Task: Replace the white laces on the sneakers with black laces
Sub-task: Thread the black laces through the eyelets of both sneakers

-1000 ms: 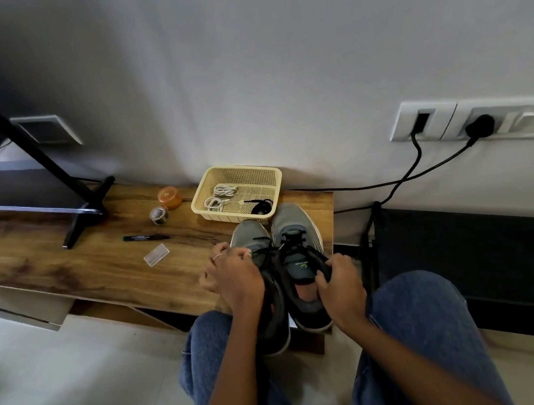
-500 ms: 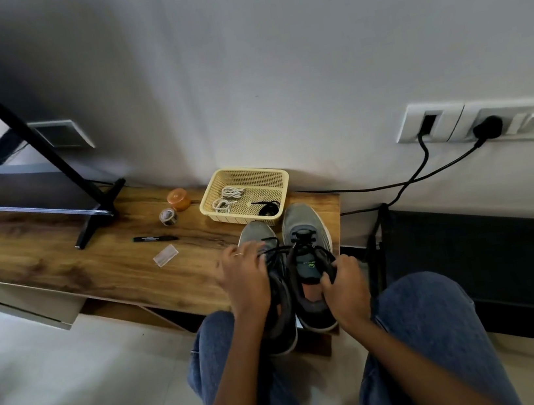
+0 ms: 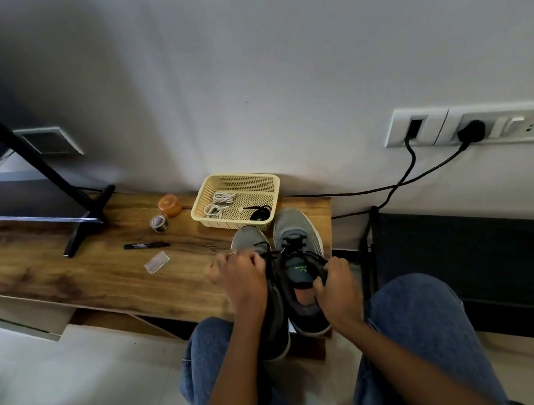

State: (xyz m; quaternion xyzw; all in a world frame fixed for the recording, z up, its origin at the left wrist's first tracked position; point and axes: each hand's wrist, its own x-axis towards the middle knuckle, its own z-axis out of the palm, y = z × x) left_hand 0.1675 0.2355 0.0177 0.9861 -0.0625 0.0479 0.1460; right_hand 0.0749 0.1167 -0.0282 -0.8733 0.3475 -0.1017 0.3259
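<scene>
Left hand (image 3: 242, 279) shifted rightward onto black lace (image 3: 268, 256)

We see soft, dim daylight from the left, a shadowed wall (image 3: 35, 80) corner, slight motion blur on the left hand (image 3: 241, 274), and wide-angle bending at the edges.

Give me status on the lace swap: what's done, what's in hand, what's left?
Done: two white laces lie coiled in the basket, so both sneakers look stripped. In hand: the right sneaker carries a black lace; the right hand grips its side while the left hand works black lace on the left sneaker. Left: finishing that lacing; how far it has got is hidden.
</scene>
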